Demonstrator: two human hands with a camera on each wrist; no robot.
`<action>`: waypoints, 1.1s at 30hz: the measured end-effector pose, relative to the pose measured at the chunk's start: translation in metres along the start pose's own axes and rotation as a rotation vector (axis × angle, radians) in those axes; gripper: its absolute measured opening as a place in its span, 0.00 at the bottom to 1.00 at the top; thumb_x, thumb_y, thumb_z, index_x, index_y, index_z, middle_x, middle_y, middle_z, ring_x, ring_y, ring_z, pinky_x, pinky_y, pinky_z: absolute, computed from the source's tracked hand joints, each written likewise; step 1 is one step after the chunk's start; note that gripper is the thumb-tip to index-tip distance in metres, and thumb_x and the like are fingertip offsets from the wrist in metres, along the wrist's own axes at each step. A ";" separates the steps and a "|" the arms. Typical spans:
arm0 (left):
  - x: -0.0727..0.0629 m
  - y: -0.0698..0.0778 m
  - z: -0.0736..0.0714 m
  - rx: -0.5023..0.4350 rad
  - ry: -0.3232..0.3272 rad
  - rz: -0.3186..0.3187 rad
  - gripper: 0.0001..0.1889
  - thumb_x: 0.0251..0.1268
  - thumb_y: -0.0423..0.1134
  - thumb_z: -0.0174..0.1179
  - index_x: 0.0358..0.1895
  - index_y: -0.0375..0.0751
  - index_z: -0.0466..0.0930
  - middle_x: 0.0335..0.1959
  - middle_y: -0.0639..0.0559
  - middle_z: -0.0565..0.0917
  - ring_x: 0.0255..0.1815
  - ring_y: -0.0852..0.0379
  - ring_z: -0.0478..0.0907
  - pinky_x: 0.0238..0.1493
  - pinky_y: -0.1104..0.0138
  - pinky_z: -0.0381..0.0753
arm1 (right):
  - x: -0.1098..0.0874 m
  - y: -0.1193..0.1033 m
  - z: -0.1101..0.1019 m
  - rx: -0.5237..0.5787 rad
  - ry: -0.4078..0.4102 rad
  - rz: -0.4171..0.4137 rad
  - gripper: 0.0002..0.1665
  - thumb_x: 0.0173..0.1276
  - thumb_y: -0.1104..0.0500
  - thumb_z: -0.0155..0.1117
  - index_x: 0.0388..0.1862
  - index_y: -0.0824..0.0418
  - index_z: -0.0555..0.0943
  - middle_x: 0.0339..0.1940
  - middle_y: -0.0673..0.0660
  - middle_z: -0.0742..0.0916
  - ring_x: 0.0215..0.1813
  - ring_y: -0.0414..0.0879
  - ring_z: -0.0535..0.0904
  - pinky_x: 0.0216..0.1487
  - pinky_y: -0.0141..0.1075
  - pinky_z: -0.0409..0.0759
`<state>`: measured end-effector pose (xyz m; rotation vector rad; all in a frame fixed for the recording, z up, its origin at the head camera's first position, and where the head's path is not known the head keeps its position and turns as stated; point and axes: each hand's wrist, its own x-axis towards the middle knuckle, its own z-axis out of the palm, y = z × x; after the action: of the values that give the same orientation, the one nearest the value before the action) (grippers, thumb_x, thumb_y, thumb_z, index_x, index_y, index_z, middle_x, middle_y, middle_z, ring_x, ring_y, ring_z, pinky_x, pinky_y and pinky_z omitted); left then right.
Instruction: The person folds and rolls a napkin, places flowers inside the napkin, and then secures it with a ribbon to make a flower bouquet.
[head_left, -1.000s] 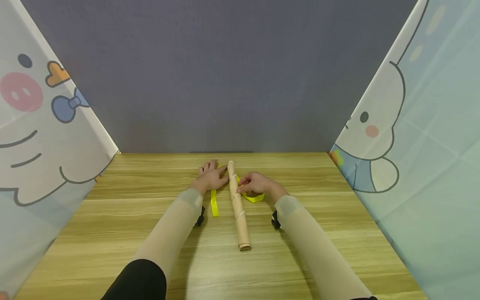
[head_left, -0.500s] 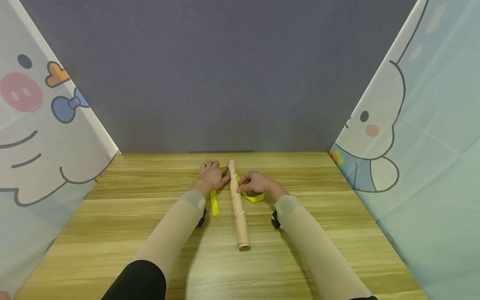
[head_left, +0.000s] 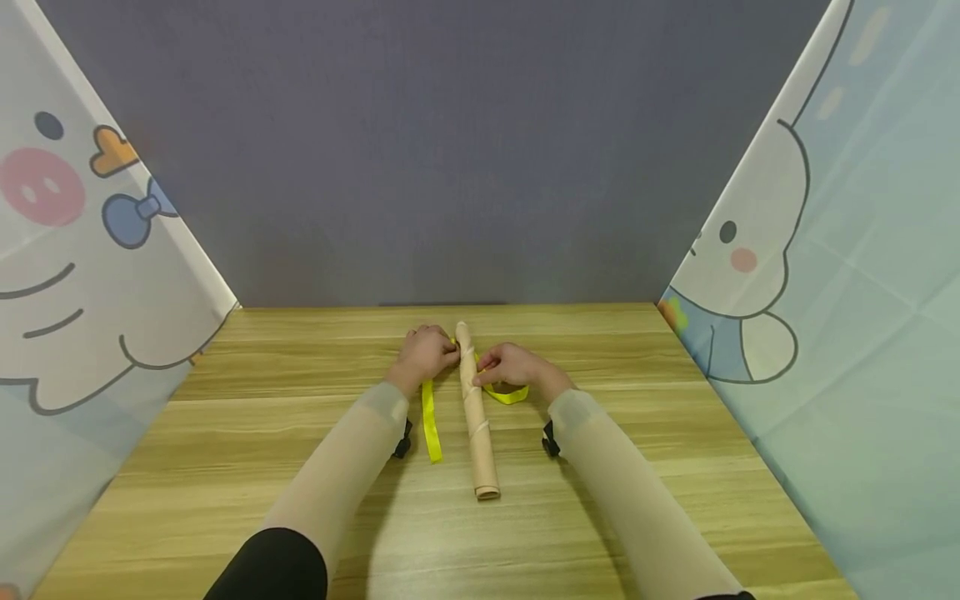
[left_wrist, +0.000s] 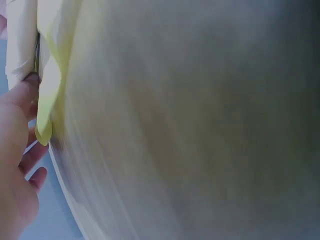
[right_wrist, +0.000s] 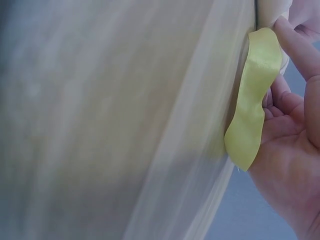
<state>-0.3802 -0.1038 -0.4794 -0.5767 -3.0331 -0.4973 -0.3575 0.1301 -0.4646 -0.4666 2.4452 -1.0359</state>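
Note:
A slim beige roll [head_left: 478, 417] with thin pale slanting lines lies lengthwise on the table. Beside its far end is my left hand [head_left: 425, 353], fingers gathered against the roll's left side, pinching a yellow ribbon [head_left: 430, 425] there. One ribbon tail runs toward me from under that hand. On the right, my right hand [head_left: 517, 367] holds the roll's side with thumb and fingertips. A ribbon loop [right_wrist: 257, 95] hangs in front of its palm in the right wrist view. The left wrist view shows the left thumb at the roll; the ribbon hides part of the fingers.
The wood-grain table [head_left: 300, 467] ends at a dark grey panel [head_left: 450, 167] at the back. Cartoon-printed cloths [head_left: 75, 292] stand at both sides. Small black wrist cameras [head_left: 551, 439] sit under the forearms.
My left hand's fingers have drawn together from a spread pose. The left ribbon tail now reaches farther toward me. My right hand and the roll stay nearly still.

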 end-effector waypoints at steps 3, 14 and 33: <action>0.000 -0.001 0.003 -0.009 -0.003 -0.004 0.17 0.86 0.51 0.61 0.45 0.49 0.98 0.61 0.47 0.87 0.68 0.40 0.78 0.75 0.36 0.70 | 0.001 0.000 0.001 -0.016 0.009 -0.003 0.27 0.75 0.46 0.78 0.61 0.63 0.85 0.56 0.58 0.90 0.54 0.48 0.85 0.58 0.42 0.84; 0.003 0.000 0.004 0.018 -0.011 -0.045 0.23 0.86 0.57 0.58 0.39 0.52 0.98 0.62 0.48 0.88 0.69 0.38 0.80 0.76 0.35 0.72 | 0.001 -0.001 0.003 0.011 0.010 0.000 0.27 0.75 0.48 0.78 0.61 0.65 0.85 0.54 0.59 0.89 0.49 0.46 0.83 0.50 0.36 0.83; -0.003 0.001 0.003 0.018 0.013 -0.011 0.22 0.85 0.57 0.60 0.36 0.49 0.96 0.54 0.46 0.91 0.61 0.36 0.83 0.68 0.36 0.79 | 0.001 0.001 0.004 -0.010 0.016 -0.019 0.26 0.75 0.47 0.77 0.60 0.64 0.86 0.52 0.58 0.90 0.49 0.46 0.84 0.51 0.38 0.85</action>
<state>-0.3768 -0.1030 -0.4823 -0.5535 -3.0265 -0.4720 -0.3566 0.1280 -0.4680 -0.4871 2.4662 -1.0392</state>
